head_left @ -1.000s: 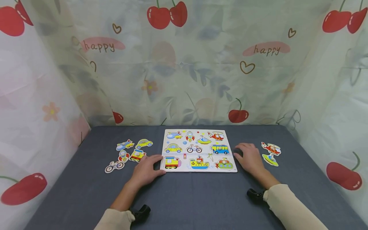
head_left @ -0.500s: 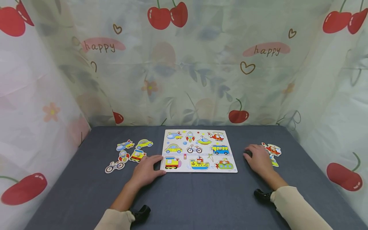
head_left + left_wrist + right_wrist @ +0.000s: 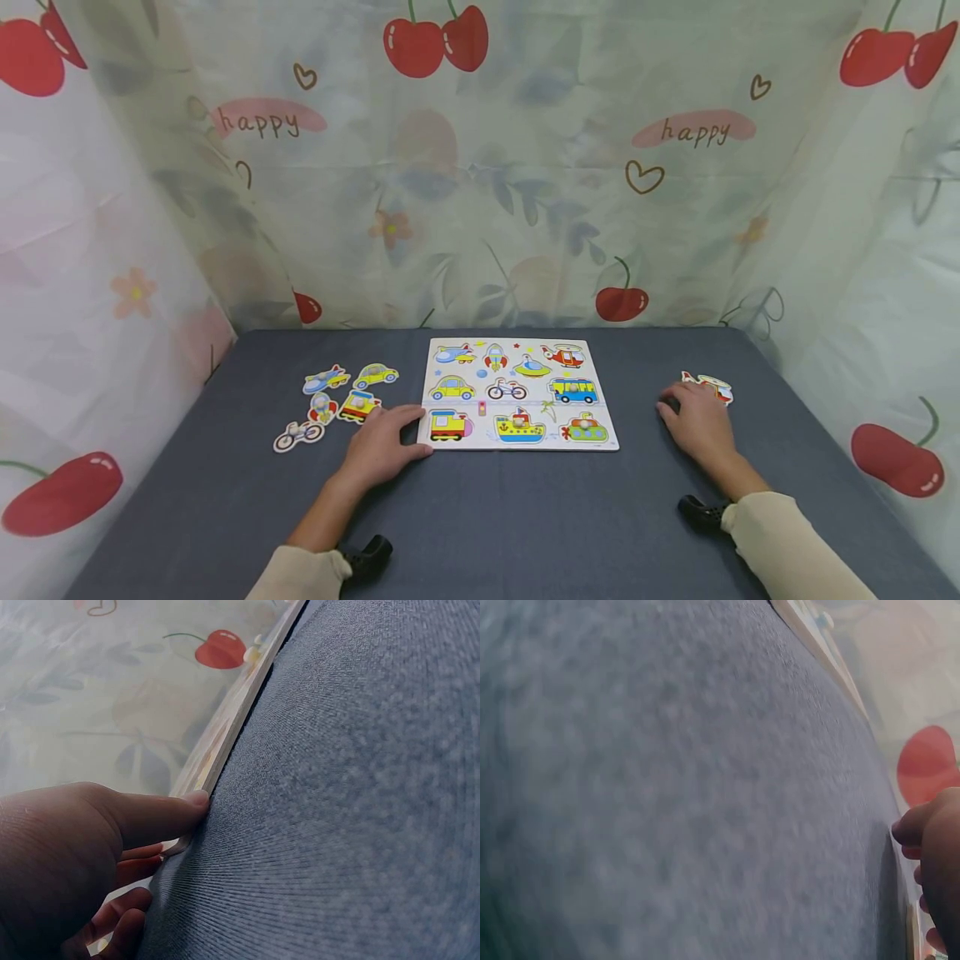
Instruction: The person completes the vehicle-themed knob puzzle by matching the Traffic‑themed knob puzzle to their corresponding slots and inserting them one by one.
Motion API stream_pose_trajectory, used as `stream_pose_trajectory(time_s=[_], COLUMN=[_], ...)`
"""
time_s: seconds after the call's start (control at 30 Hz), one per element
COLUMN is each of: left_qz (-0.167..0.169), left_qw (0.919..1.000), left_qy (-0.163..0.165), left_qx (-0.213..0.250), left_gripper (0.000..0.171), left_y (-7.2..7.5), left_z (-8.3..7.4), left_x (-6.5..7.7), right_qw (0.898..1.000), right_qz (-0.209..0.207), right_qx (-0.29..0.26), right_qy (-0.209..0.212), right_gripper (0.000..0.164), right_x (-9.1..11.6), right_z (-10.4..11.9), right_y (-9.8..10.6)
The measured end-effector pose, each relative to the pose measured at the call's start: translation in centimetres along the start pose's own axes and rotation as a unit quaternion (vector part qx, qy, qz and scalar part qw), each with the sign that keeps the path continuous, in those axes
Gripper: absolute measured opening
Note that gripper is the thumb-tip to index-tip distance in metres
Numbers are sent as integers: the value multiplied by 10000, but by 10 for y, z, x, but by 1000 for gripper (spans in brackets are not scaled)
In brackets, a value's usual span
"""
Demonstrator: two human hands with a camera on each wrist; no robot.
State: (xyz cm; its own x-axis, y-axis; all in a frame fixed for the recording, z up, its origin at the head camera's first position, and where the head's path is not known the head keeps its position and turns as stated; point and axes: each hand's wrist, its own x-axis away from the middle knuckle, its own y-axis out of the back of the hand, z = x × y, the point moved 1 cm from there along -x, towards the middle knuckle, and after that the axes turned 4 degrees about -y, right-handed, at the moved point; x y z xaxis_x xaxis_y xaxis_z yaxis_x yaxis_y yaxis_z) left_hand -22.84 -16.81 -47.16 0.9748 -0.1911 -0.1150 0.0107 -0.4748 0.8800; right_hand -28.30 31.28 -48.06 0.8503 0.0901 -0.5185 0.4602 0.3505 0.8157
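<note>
Beige-sleeved left hand (image 3: 382,446) touches the board (image 3: 480,442), thumb and finger spread; right hand (image 3: 701,427) arches by the helicopter (image 3: 723,392), grip unclear; only its wrist view shows lower fingertips (image 3: 934,940).

Two plain beige sleeves (image 3: 798,546) — and beside each, a curved black attachment (image 3: 367,557) with rounded end
</note>
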Motion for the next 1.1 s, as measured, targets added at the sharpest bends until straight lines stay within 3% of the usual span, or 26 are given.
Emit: stream_pose_trajectory(time_s=[0.43,1.1], left_qz=[4,-25], left_qw=[10000,10000], left_qy=[2,-36], left_qx=[40,57], left_gripper=[62,62], left_y=[1,0], left_z=[-1,1], left_x=[0,1], right_qw=[9971,9922], right_qz=[429,616], right_qx=[198,337], right_qy=[-596,-1030], right_gripper=[15,18], right_x=[6,11], right_z=[-17,-29], right_y=[11,23])
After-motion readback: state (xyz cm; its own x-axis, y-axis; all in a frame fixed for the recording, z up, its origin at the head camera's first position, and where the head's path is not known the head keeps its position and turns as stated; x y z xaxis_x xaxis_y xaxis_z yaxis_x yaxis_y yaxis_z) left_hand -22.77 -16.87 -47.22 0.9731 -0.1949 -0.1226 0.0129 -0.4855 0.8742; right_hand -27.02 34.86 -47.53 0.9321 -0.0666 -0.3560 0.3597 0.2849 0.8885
